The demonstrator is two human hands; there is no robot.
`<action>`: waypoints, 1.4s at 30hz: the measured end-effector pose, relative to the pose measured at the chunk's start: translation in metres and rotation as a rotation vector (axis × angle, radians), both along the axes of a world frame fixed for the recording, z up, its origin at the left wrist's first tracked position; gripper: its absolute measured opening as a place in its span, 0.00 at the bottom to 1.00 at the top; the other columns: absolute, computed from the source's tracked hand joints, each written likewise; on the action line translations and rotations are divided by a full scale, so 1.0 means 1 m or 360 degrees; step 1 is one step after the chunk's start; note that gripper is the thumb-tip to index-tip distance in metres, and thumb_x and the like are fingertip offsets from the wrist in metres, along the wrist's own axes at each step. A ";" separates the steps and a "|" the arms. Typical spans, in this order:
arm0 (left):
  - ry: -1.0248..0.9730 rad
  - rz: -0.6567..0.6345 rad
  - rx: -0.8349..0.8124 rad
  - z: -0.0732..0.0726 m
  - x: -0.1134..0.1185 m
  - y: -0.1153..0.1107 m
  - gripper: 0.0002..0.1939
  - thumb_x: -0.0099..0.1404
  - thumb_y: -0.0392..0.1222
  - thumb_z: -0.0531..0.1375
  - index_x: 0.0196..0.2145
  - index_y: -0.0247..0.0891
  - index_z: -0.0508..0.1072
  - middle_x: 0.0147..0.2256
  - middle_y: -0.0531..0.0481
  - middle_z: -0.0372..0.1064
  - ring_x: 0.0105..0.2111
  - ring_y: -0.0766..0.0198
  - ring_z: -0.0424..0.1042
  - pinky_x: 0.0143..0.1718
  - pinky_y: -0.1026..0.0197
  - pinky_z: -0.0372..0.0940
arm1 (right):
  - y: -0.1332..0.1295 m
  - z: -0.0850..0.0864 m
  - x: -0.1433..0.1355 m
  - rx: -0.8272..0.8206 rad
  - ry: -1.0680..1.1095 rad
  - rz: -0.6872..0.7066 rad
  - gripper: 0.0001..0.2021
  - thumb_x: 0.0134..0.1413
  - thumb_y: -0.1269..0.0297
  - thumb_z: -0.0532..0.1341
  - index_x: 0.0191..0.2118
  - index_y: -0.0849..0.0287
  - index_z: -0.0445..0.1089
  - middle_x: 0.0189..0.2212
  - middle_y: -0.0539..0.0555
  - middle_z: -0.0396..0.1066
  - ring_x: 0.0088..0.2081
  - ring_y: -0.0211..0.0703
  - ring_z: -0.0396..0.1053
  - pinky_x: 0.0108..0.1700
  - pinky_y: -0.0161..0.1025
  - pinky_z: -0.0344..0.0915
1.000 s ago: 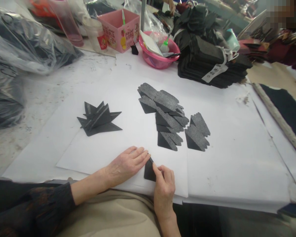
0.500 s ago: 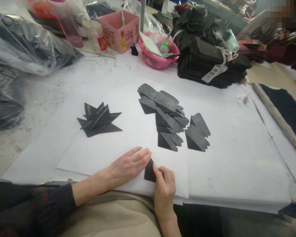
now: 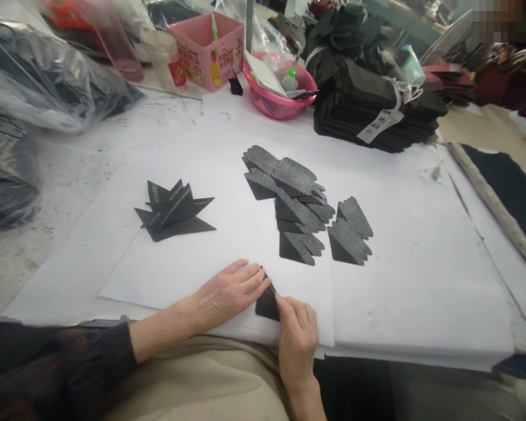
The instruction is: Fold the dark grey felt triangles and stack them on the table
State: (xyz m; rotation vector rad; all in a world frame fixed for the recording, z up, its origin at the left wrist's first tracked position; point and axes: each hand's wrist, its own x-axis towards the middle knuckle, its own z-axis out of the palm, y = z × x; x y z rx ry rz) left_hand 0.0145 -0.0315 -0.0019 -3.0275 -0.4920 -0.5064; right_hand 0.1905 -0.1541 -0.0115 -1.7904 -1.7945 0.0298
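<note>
A small black triangular piece [image 3: 266,306], perhaps leather or fabric, lies on white paper near the front edge of the table. My left hand [image 3: 230,290] rests on its upper part with the fingers stretched out flat. The thumb and bent fingers of my right hand [image 3: 298,336] pinch its right edge. Beyond my hands, several grey-speckled pieces with black corners [image 3: 300,213] overlap in a spread. A smaller group of similar pieces [image 3: 349,234] lies to the right. Folded black pointed pieces [image 3: 175,213] are heaped at the left.
At the back stand a pink box [image 3: 210,52], a pink basin [image 3: 280,96] with a green-tipped bottle inside, and a tied stack of black pieces [image 3: 372,105]. Plastic-wrapped bundles [image 3: 52,76] take up the left side. A dark strip [image 3: 504,193] lies at the right.
My right hand has moved slightly right and down along the piece's edge. My left fingers have shifted a little, and more of the black piece's top shows.
</note>
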 end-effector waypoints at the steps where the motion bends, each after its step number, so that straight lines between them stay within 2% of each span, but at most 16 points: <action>1: 0.0006 0.0002 0.0002 0.000 0.000 -0.001 0.15 0.72 0.32 0.53 0.54 0.32 0.68 0.52 0.42 0.68 0.54 0.54 0.65 0.56 0.50 0.61 | -0.001 0.001 0.001 0.0016 0.0008 -0.0003 0.12 0.62 0.76 0.59 0.49 0.60 0.72 0.38 0.55 0.71 0.40 0.39 0.64 0.44 0.39 0.62; 8: 0.0015 0.0015 0.0023 -0.001 -0.002 -0.001 0.15 0.72 0.32 0.53 0.55 0.33 0.68 0.52 0.42 0.68 0.54 0.53 0.65 0.55 0.49 0.61 | -0.006 -0.002 -0.001 0.0031 0.0069 -0.0070 0.15 0.62 0.79 0.56 0.49 0.58 0.72 0.36 0.55 0.67 0.39 0.39 0.63 0.42 0.38 0.64; 14: 0.0040 0.0081 0.0075 0.003 -0.004 0.013 0.15 0.71 0.30 0.53 0.54 0.30 0.68 0.54 0.41 0.67 0.56 0.52 0.64 0.57 0.50 0.60 | 0.014 -0.007 -0.012 0.0086 0.0051 -0.0093 0.12 0.62 0.77 0.57 0.47 0.61 0.72 0.35 0.55 0.65 0.38 0.39 0.62 0.40 0.38 0.64; 19: -0.0053 -0.0139 -0.0008 0.005 -0.002 0.019 0.14 0.72 0.31 0.52 0.53 0.32 0.68 0.49 0.43 0.69 0.53 0.57 0.67 0.58 0.53 0.61 | 0.021 -0.006 -0.014 0.0040 0.0057 -0.0087 0.11 0.64 0.74 0.57 0.47 0.60 0.73 0.34 0.55 0.65 0.38 0.39 0.61 0.40 0.38 0.63; 25: -0.0044 -0.0064 -0.0036 0.003 -0.002 0.013 0.15 0.72 0.32 0.53 0.54 0.35 0.68 0.50 0.42 0.69 0.53 0.55 0.67 0.55 0.52 0.63 | 0.012 -0.002 -0.006 0.0000 0.0096 -0.0044 0.13 0.63 0.75 0.57 0.50 0.58 0.72 0.36 0.54 0.68 0.38 0.39 0.63 0.41 0.38 0.63; 30: -0.0037 -0.0048 -0.0015 0.004 -0.003 0.012 0.15 0.71 0.33 0.54 0.55 0.36 0.67 0.49 0.42 0.69 0.53 0.54 0.67 0.53 0.52 0.63 | 0.002 0.001 0.001 0.0006 0.0100 -0.0057 0.11 0.62 0.76 0.58 0.45 0.57 0.73 0.36 0.54 0.69 0.39 0.38 0.64 0.42 0.38 0.63; 36: -0.0021 -0.0036 0.0010 0.008 0.002 0.009 0.16 0.70 0.33 0.56 0.55 0.35 0.67 0.48 0.41 0.69 0.52 0.53 0.67 0.53 0.51 0.63 | -0.001 0.002 0.002 -0.0050 0.0055 -0.0043 0.14 0.63 0.76 0.56 0.49 0.57 0.73 0.36 0.55 0.68 0.38 0.39 0.63 0.42 0.38 0.64; 42: -0.0058 -0.0159 -0.0038 0.006 0.011 0.007 0.13 0.71 0.31 0.53 0.52 0.30 0.68 0.48 0.42 0.69 0.51 0.57 0.68 0.54 0.54 0.63 | -0.004 0.003 0.002 -0.0102 0.0027 -0.0046 0.15 0.64 0.76 0.55 0.51 0.57 0.72 0.38 0.55 0.68 0.40 0.39 0.63 0.42 0.39 0.64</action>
